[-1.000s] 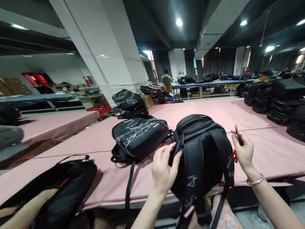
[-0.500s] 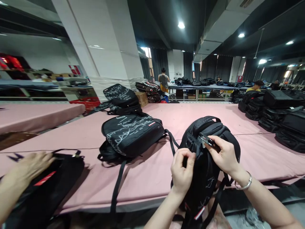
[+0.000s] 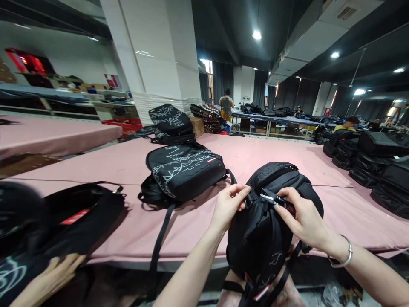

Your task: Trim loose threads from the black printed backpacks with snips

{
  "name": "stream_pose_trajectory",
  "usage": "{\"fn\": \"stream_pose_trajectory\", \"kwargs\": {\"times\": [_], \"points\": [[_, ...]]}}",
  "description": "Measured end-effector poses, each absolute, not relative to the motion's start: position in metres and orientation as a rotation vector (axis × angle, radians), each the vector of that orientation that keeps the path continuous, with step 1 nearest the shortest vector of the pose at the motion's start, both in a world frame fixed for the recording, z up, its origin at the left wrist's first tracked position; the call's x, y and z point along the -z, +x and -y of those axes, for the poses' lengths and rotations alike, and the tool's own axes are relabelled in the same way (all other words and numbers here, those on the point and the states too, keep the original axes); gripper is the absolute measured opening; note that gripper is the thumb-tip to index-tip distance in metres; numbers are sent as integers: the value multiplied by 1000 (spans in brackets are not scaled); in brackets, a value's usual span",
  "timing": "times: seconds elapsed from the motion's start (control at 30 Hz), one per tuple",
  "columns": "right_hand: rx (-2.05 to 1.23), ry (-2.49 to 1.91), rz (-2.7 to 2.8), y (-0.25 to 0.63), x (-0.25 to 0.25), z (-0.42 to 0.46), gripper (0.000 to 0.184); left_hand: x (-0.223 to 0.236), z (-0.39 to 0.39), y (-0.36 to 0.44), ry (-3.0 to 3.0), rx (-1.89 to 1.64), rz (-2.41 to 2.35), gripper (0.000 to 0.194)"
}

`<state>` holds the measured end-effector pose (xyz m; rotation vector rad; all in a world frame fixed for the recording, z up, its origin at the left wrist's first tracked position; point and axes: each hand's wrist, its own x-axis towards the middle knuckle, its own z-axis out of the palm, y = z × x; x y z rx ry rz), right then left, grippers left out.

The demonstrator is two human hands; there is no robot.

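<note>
A black backpack (image 3: 255, 226) leans on the table's near edge, over my lap. Thread snips (image 3: 270, 198) are in my right hand (image 3: 298, 213), their pale blades pointing left across the bag's upper part. Thumb and fingers of my left hand (image 3: 228, 204) pinch together at the bag's upper left edge, just left of the blades. Whether a thread is also between those fingertips is too small to see. A silver bangle (image 3: 348, 251) circles my right wrist.
A co-worker's hand (image 3: 64, 270) touches another black bag (image 3: 99, 213) at the left. Printed backpacks (image 3: 188, 170) lie along the pink table (image 3: 121, 234). Black bags (image 3: 377, 164) are stacked at the right. A strap (image 3: 159, 243) hangs off the near edge.
My left hand has moved up and left to the bag's edge. The snips now lie flatter, pointing left. The co-worker's hand has shifted lower, and the bag there has opened out.
</note>
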<state>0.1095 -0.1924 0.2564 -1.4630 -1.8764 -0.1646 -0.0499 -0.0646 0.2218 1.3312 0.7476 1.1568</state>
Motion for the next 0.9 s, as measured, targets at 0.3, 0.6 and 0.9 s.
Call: {"fn": "stream_pose_trajectory", "kwargs": {"times": [0.3,0.6,0.9], "points": [[820,-1489,2101,91,-272,196,23,-212,82,-42,1467,-1474,-788,18],[934,-1605,2111,72,-276,206,17,-204,87,-32,1528,-1625,-871,16],[906,-1877,2070,49,-280,195,6,-198,96,-27,1608,-1722,-923,12]]}}
